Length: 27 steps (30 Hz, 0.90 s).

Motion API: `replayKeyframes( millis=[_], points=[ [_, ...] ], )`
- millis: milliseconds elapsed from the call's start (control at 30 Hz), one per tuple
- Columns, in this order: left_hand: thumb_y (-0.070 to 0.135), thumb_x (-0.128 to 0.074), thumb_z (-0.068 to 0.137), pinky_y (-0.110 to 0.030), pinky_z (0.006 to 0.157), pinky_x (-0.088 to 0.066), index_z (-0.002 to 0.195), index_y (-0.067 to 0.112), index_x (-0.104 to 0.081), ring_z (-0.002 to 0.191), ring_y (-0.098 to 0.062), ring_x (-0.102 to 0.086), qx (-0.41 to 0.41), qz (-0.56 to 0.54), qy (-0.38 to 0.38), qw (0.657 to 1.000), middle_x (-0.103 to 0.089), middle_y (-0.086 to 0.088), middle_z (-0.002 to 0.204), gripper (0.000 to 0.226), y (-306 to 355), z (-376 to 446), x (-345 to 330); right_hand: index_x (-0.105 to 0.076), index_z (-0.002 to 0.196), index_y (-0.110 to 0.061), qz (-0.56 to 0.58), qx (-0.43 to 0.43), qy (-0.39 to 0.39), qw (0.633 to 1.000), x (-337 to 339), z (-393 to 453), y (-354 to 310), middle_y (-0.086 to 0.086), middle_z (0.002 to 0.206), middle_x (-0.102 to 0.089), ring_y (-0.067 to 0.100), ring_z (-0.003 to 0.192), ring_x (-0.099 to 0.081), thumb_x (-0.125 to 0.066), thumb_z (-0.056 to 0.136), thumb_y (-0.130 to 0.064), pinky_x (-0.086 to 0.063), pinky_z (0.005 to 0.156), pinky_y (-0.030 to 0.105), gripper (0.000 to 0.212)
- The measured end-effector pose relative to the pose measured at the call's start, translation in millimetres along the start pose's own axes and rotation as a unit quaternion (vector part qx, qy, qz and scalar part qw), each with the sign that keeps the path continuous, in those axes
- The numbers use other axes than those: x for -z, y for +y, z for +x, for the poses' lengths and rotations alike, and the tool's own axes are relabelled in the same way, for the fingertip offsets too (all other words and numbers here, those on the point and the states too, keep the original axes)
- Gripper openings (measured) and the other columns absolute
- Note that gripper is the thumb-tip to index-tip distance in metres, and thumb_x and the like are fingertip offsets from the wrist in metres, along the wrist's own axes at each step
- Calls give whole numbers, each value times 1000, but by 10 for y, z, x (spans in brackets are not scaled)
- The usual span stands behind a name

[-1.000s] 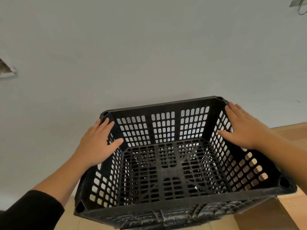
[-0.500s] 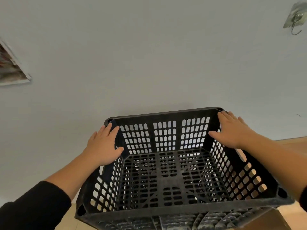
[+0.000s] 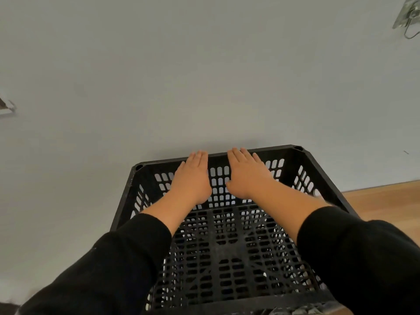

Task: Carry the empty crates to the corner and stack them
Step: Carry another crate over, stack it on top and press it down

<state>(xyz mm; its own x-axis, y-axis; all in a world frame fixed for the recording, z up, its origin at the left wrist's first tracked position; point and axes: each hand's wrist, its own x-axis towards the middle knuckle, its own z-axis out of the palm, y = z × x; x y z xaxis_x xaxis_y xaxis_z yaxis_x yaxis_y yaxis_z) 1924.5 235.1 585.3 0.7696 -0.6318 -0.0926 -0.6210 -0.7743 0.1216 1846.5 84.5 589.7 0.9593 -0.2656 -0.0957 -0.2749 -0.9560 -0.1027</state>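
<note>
Plain pale grey wall (image 3: 204, 76), metal hook (image 3: 409, 21) upper right, wooden floor (image 3: 386, 201)

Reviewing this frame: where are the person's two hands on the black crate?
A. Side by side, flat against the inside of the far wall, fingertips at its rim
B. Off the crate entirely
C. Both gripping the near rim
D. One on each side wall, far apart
A: the left hand and right hand lie open, close together, on the far wall of the black crate, fingertips reaching its top rim.
</note>
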Motion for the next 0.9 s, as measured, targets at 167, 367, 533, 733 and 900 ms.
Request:
replayKeyframes(
  millis=[167, 367, 533, 733, 900],
  points=[
    [21, -68, 93, -46, 131, -3, 168, 14, 10, 162, -24, 11, 9, 3, 14, 1000, 11, -6, 177, 108, 20, -25, -125, 5, 167, -15, 23, 2, 22, 999, -110, -14, 18, 5, 176, 4, 25, 162, 8, -61, 94, -35, -2, 130, 47, 100],
    [24, -68, 93, -47, 131, -3, 167, 15, 15, 161, -24, 15, 14, 7, -6, 1000, 17, -5, 176, 112, 20, -18, -101, 5, 167, -16, 35, -2, 21, 999, -102, -21, 14, 4, 176, 5, 24, 162, 9, -63, 93, -35, -3, 128, 46, 102],
    [30, -68, 95, -47, 131, -2, 166, 15, 20, 161, -24, 17, 9, 15, -38, 999, 22, -5, 175, 113, -3, -1, -32, 8, 167, -16, 20, -7, -8, 1000, -23, -40, -22, 6, 176, 8, 25, 161, 10, -64, 92, -34, -4, 129, 46, 105],
    [32, -64, 99, -48, 129, -4, 166, 13, 17, 161, -25, 19, -4, -24, -54, 998, 22, -6, 175, 107, 9, -52, 42, 6, 167, -16, 29, -40, -37, 998, 108, -60, -96, 5, 176, 6, 28, 162, 6, -58, 98, -39, -3, 129, 51, 97],
    [32, -62, 102, -49, 131, -5, 167, 15, 14, 161, -32, 14, -13, -1, -87, 996, 23, -9, 174, 101, 28, -284, -83, 3, 167, -19, 65, -64, -32, 995, 28, -411, -213, 4, 176, 5, 31, 162, 4, -59, 98, -33, -7, 129, 55, 94]
  ],
)
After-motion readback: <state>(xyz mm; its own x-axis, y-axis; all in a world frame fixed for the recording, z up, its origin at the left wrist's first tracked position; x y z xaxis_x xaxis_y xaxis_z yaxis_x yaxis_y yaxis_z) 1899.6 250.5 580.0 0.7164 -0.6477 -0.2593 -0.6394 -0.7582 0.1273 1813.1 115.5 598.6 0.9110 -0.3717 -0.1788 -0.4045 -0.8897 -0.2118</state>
